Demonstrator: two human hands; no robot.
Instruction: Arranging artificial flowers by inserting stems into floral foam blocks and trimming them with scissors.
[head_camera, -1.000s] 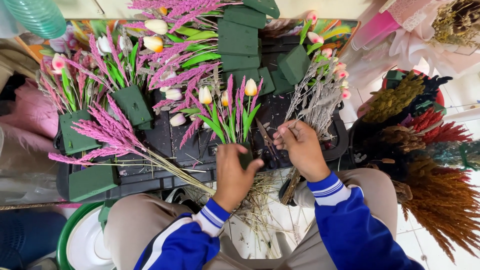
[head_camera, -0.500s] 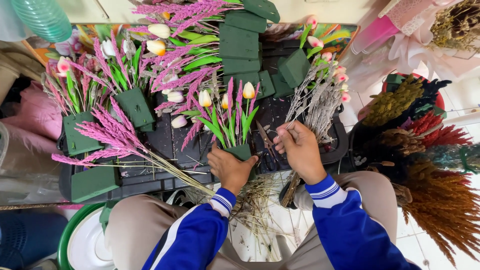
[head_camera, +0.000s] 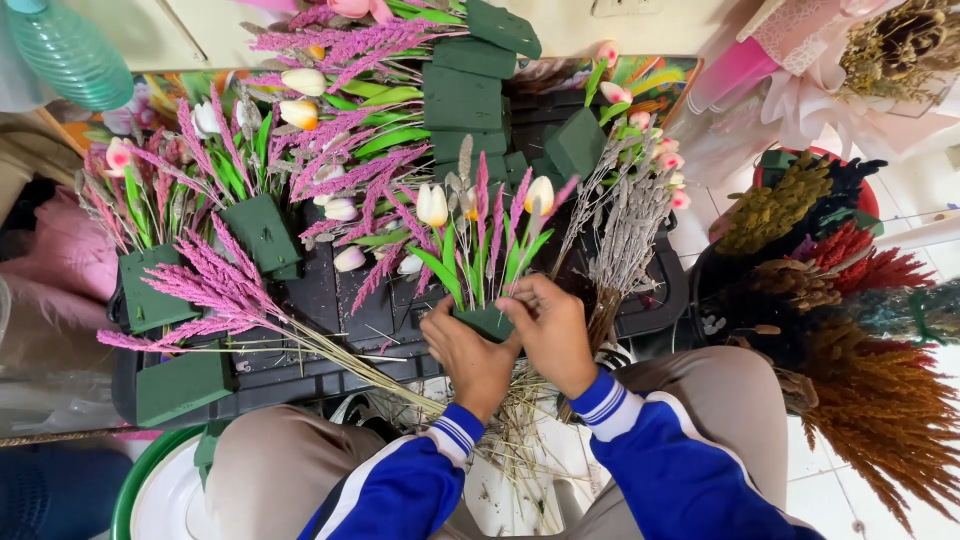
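Small dark green foam block (head_camera: 486, 322), squarish, mostly hidden between two hands, sitting at the near edge of a black tray (head_camera: 330, 300) just above the knees. Stuck upright in it: cream tulips with yellow-tinged tips (head_camera: 432, 205), broad green leaves, thin magenta plume sprigs (head_camera: 482, 195) fanning upward. Left hand (head_camera: 470, 358) cupped against the block's left side, fingers curled round it in a grasp. Right hand (head_camera: 550, 335) pressed to the block's right and top edge, fingers bent over it, gripping; possibly pinching a stem base too, though too hidden to tell. Both wrists in blue sleeves with white stripes.

To the left on the tray, more green foam blocks (head_camera: 262, 232) filled with the same tulips and pink sprigs, plus a loose bundle of pink plumes (head_camera: 205, 290) lying slantwise. Just right of the held block, a bunch of greyish dried stems (head_camera: 630, 225). Far right, dried grasses in rust and olive (head_camera: 870, 400).
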